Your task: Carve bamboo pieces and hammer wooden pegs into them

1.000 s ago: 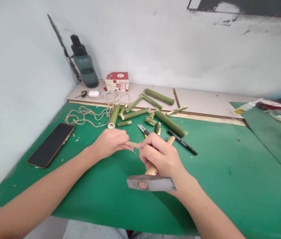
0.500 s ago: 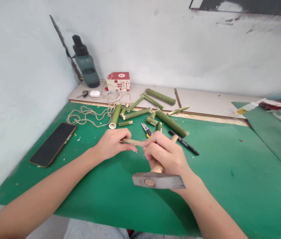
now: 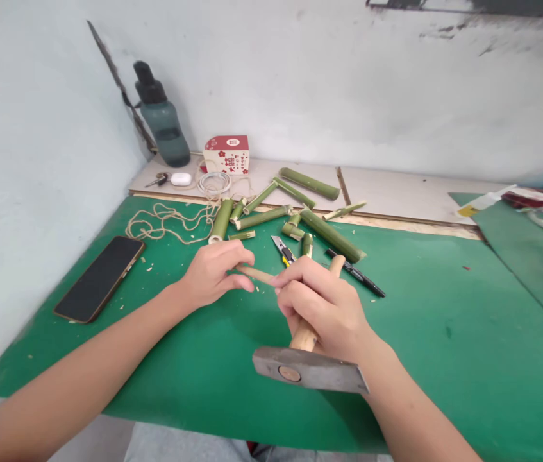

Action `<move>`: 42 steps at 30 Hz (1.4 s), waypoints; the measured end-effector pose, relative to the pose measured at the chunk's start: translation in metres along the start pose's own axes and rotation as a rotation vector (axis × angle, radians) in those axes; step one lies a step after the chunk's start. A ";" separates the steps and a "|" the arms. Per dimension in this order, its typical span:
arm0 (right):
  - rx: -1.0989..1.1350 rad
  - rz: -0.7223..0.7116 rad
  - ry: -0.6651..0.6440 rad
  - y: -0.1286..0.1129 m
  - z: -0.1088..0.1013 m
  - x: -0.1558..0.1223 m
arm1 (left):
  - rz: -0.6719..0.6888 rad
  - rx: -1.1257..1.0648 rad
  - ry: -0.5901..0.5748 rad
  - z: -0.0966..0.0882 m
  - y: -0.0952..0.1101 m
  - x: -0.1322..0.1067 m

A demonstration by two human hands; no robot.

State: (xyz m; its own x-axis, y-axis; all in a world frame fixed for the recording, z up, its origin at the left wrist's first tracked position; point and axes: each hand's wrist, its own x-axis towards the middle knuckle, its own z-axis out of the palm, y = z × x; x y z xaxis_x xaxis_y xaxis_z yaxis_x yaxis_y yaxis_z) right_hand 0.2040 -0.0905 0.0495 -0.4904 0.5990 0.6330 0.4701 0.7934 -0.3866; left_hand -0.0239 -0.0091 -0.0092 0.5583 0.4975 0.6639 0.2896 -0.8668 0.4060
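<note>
My left hand [image 3: 213,273] is closed on a thin pale bamboo stick [image 3: 258,274] held just above the green mat [image 3: 425,321]. My right hand [image 3: 326,305] grips the wooden handle of a hammer [image 3: 309,369], whose steel head points back toward me. The right thumb and forefinger also pinch the stick's right end. Several green bamboo pieces [image 3: 331,235] lie scattered just beyond both hands.
A utility knife [image 3: 283,249] and a black marker [image 3: 355,273] lie behind my right hand. A phone [image 3: 99,278] rests at the left, twine [image 3: 170,221] beyond it. A bottle [image 3: 160,119], a red box [image 3: 227,154] and an earbud case [image 3: 181,179] stand near the wall.
The hammer head has dropped a little lower and swung toward me. Both hands stay on the stick, which has barely shifted.
</note>
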 end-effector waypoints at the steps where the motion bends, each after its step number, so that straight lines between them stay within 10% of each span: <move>1: 0.004 0.001 0.001 0.000 0.000 0.000 | 0.007 -0.012 -0.011 -0.001 0.000 0.000; 42: 0.052 0.089 -0.023 0.006 -0.002 0.003 | 0.006 0.068 -0.107 0.000 -0.004 -0.002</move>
State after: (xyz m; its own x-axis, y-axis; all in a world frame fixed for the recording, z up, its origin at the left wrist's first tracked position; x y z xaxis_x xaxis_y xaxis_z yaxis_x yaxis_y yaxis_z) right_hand 0.2069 -0.0839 0.0503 -0.4654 0.6689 0.5796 0.4740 0.7414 -0.4750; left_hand -0.0256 -0.0069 -0.0121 0.6393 0.4886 0.5938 0.3360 -0.8720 0.3558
